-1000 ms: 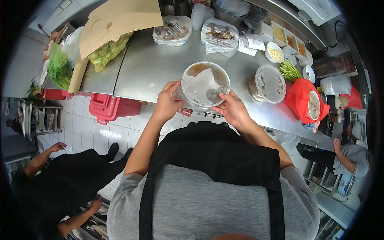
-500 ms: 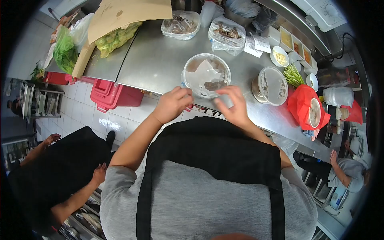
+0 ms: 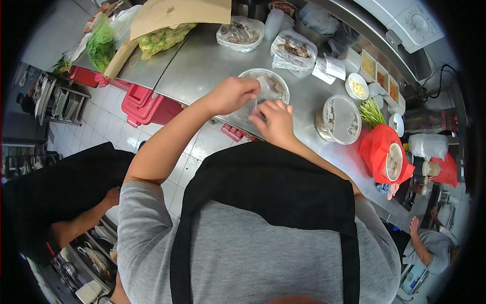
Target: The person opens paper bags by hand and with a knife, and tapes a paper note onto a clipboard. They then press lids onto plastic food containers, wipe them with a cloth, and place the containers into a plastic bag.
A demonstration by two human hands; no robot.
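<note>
My left hand (image 3: 234,96) reaches over the near side of a round clear plastic tub (image 3: 281,81), its fingers pinched. Just below and to its right is my right hand (image 3: 275,121), with fingers curled and thumb close to them. Between the two hands stretches thin clear plastic film (image 3: 248,108); whether it is a bag or a loose sheet I cannot tell. Inside the tub lie something whitish and something brown, partly hidden behind my hands. To the right stands a second round tub with a translucent lid (image 3: 344,119).
Wrapped food trays (image 3: 240,35), a bowl of pale chopped pieces (image 3: 357,87), green stalks (image 3: 372,111) and a red bag (image 3: 372,152) line the steel counter (image 3: 197,66). A red bin (image 3: 147,106) stands below. Co-workers are at left (image 3: 66,187) and right (image 3: 428,243).
Both hands have come closer together, the left moving up and right over the tub, the right shifting left. Clear film now shows between them. The view has shifted slightly.
</note>
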